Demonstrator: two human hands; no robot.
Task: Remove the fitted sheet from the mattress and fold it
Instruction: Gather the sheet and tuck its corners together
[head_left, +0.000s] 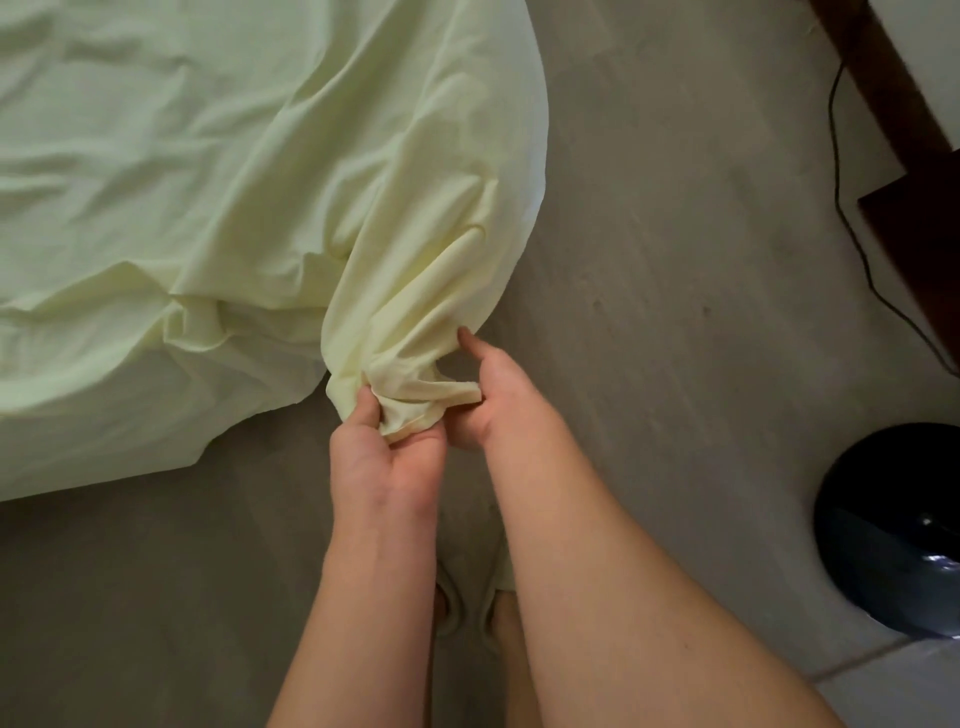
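I looked down from the head camera at 2 bare forearms reaching toward a pale yellow fitted sheet (218, 171). The sheet lay rumpled over the mattress at the upper left, and 1 corner of it had been drawn off the bed's edge into a bunched tail that hung over the grey carpet (649, 260). I judged the corner was gathered this way so the elastic edge could be found and matched for folding, with the rest left resting on the bed to keep it off the floor.

My left hand (387, 457) gripped the bunched corner, thumb on top and fingers curled beneath the cloth. My right hand (493, 395) pinched a narrow strip of the same corner against its thumb, while its index finger pointed up and touched the hanging fabric. The 2 hands sat just beside each other.

To the right stood a round black object (883, 530), a dark wooden furniture edge (904, 156) and a black cable (852, 218) trailing across the carpet.
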